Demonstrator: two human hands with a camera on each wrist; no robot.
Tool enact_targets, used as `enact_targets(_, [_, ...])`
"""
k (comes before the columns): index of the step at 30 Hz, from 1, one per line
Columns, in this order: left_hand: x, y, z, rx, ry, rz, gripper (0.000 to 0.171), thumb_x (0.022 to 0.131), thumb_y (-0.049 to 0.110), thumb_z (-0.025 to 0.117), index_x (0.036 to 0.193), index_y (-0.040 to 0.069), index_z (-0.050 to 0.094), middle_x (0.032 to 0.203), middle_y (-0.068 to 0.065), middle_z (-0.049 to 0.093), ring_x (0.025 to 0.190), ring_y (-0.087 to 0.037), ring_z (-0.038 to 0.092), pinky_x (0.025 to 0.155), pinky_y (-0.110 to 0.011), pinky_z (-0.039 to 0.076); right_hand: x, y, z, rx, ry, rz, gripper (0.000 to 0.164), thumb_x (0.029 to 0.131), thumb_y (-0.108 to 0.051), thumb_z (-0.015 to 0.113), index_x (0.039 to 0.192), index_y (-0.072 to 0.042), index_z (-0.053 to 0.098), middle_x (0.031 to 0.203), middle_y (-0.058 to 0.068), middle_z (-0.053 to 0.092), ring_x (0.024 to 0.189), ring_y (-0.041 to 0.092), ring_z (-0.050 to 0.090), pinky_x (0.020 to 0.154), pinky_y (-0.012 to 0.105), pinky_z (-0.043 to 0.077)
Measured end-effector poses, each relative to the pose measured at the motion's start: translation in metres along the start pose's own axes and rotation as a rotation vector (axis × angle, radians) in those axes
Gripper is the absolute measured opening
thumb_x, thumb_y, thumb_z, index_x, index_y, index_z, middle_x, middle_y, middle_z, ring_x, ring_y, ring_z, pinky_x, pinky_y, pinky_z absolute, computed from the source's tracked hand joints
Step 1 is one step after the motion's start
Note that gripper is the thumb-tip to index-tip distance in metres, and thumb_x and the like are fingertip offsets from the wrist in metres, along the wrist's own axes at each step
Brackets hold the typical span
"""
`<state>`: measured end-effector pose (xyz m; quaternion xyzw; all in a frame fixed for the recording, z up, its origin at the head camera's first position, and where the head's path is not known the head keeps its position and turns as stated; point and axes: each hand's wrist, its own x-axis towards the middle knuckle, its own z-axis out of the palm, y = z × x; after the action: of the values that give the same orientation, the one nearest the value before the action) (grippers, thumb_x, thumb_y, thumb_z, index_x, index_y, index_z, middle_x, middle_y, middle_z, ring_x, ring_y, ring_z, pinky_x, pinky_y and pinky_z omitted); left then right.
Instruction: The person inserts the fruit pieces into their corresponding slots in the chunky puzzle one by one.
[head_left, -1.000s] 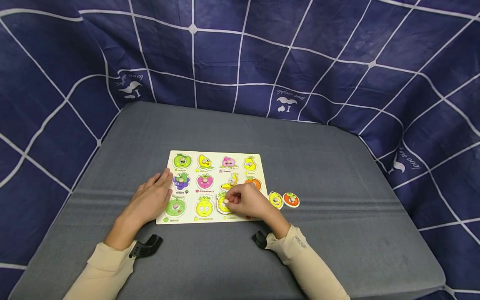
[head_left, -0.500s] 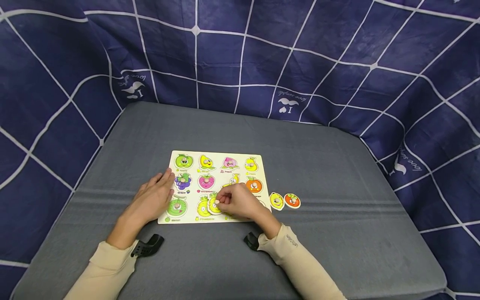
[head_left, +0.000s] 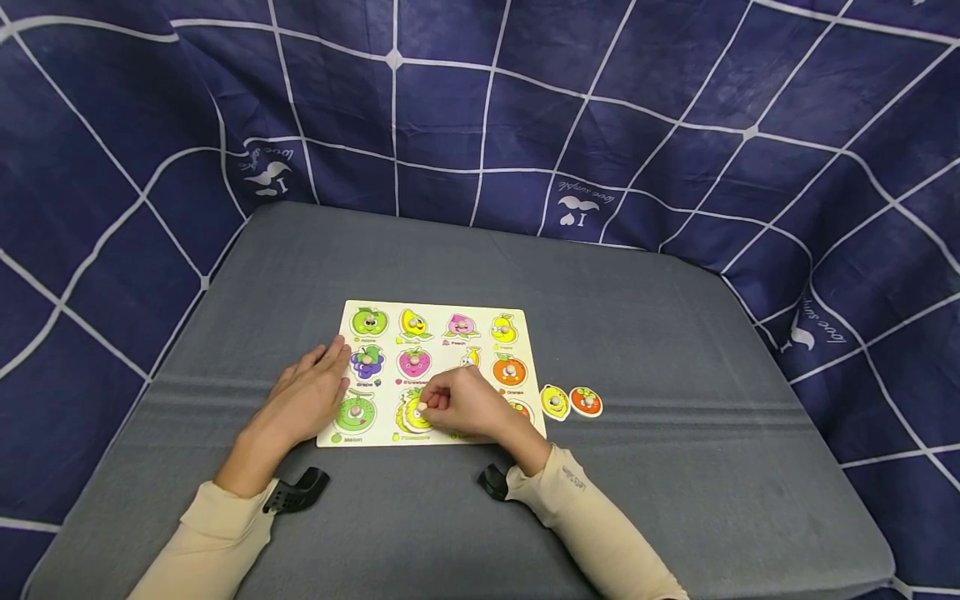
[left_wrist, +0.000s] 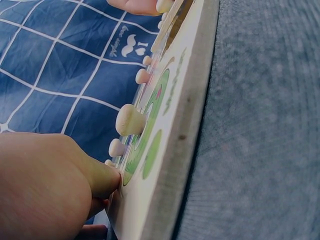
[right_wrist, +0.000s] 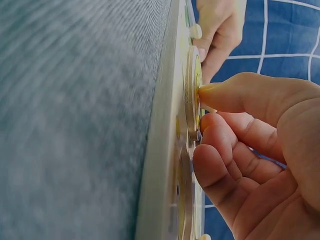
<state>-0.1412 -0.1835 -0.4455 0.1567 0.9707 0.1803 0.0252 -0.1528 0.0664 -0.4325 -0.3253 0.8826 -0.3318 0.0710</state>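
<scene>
A pale wooden knob puzzle board (head_left: 388,333) with fruit pictures lies on the grey table. My left hand (head_left: 303,392) rests flat along its left edge, fingers extended, beside the grape and melon. The thumb presses the board near the knobbed melon piece (left_wrist: 155,107) in the left wrist view. My right hand (head_left: 468,404) pinches the knob of a yellow pineapple piece (head_left: 413,417), thumb against fingers. That piece sits over the printed pineapple in the front row, slightly offset; the right wrist view shows the piece (right_wrist: 192,95) edge-on, close against the board. My right hand hides part of the front row.
Right of the board lie a loose lemon piece (head_left: 555,402) and a round orange-red piece (head_left: 587,402) with green leaves. Several knobbed pieces, such as the orange (head_left: 510,371), sit in the board. A dark blue gridded cloth (head_left: 450,100) hangs around the table (head_left: 637,333).
My right hand has moved left with the pineapple piece, from the lemon spot to over the printed pineapple. The orange piece has come into view. My left hand stays on the board.
</scene>
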Motion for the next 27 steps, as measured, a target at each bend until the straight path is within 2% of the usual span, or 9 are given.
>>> enact_targets(5, [0.000,0.001,0.000,-0.005,0.001,0.001,0.052,0.094,0.014,0.047,0.139,-0.007,0.031,0.145,-0.024,0.023,0.129,-0.046,0.023,0.094,-0.063,0.023,0.003,-0.003,0.002,-0.031,-0.004,-0.025,0.003,0.075,-0.012,0.067,0.071,-0.013,0.068,0.058,-0.014,0.053,0.055,-0.003,0.048,0.051,0.014,0.040])
enact_targets(27, [0.000,0.002,-0.001,0.020,0.002,0.011,0.051,0.094,0.014,0.047,0.138,-0.008,0.032,0.145,-0.025,0.024,0.128,-0.046,0.024,0.093,-0.063,0.025,0.008,-0.012,0.004,-0.135,-0.012,-0.014,0.010,0.072,-0.011,0.067,0.066,-0.017,0.064,0.055,-0.014,0.051,0.052,-0.003,0.044,0.049,0.013,0.036])
